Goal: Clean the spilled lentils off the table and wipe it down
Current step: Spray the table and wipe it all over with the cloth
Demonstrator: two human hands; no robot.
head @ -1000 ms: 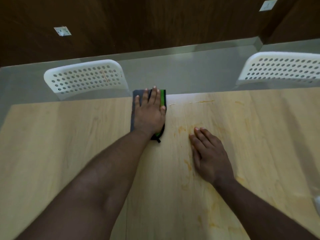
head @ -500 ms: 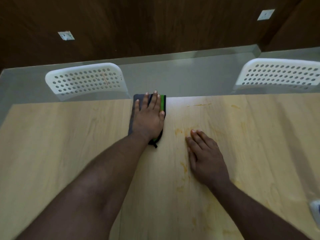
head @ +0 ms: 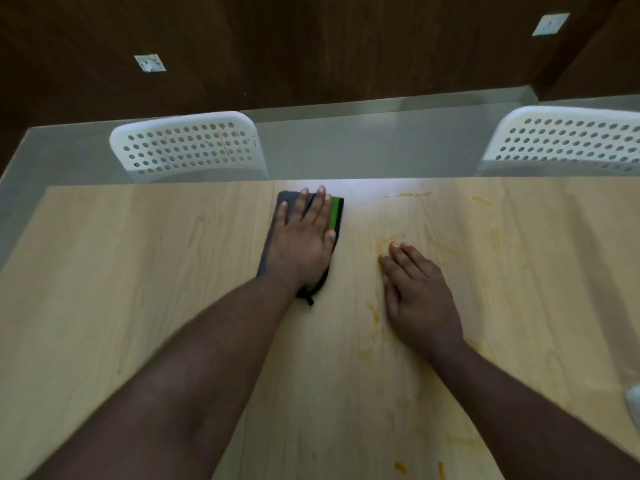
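A dark grey cloth with a green stripe (head: 336, 213) lies flat near the far edge of the light wooden table (head: 138, 271). My left hand (head: 303, 237) presses on it with straight, spread fingers and covers most of it. My right hand (head: 417, 289) rests flat on the bare tabletop just right of the cloth, fingers straight. Orange-yellow lentil smears (head: 374, 313) streak the wood around and behind my right hand, with more smears (head: 414, 194) by the far edge and several (head: 400, 466) near the front.
Two white perforated chairs stand behind the table, one at the left (head: 187, 147) and one at the right (head: 568, 140). A pale object (head: 633, 403) shows at the right edge of the view. Dark wooden wall panels with sockets rise behind.
My left hand and the cloth have slid slightly back from the far edge toward me. My right hand has stayed flat on the table, shifting a little with the view.
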